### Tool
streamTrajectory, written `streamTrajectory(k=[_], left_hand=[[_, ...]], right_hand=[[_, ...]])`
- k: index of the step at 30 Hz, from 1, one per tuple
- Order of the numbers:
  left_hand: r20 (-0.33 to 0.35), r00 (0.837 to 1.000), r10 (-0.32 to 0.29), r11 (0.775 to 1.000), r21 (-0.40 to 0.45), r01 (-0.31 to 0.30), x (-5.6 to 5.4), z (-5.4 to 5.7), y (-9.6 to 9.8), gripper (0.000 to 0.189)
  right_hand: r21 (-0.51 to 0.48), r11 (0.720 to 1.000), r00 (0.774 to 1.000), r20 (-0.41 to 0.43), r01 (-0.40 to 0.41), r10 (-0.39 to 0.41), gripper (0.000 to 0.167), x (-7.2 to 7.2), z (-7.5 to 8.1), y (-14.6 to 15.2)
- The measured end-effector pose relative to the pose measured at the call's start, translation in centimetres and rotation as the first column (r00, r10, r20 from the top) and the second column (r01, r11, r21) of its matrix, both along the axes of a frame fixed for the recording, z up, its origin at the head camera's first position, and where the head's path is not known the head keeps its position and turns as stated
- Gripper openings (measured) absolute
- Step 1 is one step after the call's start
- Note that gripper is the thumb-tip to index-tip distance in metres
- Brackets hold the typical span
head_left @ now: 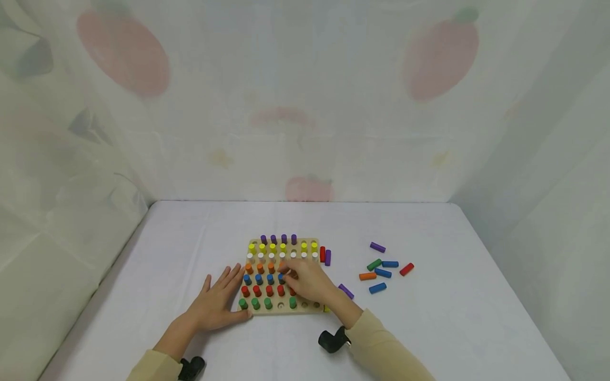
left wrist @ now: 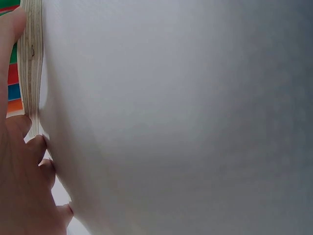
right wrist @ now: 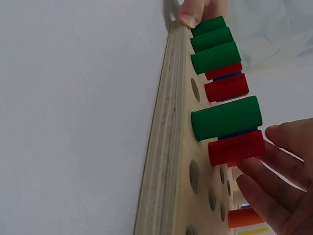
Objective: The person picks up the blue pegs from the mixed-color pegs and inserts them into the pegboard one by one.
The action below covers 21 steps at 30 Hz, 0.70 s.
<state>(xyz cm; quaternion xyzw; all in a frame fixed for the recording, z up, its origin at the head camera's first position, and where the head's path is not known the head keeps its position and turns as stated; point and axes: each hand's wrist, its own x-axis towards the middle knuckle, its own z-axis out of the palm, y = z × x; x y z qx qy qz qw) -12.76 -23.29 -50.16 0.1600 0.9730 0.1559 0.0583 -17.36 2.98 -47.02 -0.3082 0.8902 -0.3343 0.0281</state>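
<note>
A wooden pegboard (head_left: 299, 310) carries rows of purple, yellow, white, orange, blue, red and green pegs. My left hand (head_left: 214, 306) lies at its left side with fingers stretched out, the thumb touching the front-left corner. In the left wrist view, the left fingertips (left wrist: 36, 147) line the board's edge. Over the middle of the board, my right hand (head_left: 312, 283) reaches down with bent fingers beside a blue peg (head_left: 281, 279). The right wrist view has the right fingers (right wrist: 266, 188) behind a red peg (right wrist: 237, 148); I cannot tell whether they pinch a peg.
Right of the board, loose pegs lie scattered, among them a green peg (head_left: 374, 264), an orange peg (head_left: 367, 276) and a red peg (head_left: 406, 269). Another red peg (head_left: 322, 254) and a purple peg (head_left: 328, 257) lie along the board's right edge. White cloth (head_left: 476, 317) covers the table.
</note>
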Motion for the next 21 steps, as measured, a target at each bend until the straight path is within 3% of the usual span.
streamTrajectory(k=[13, 21], left_hand=[[-0.011, 1.0, -0.003, 1.0, -0.012, 0.003, -0.1, -0.2, -0.1, 0.106], [-0.005, 1.0, 0.001, 1.0, -0.009, -0.001, 0.0, -0.2, 0.0, 0.106]], right_hand=[[-0.061, 0.997, 0.998, -0.054, 0.038, -0.042, 0.019, 0.5, 1.7, 1.8], [-0.086, 0.996, 0.999, -0.053, -0.011, 0.006, 0.02, 0.0, 2.2, 4.0]])
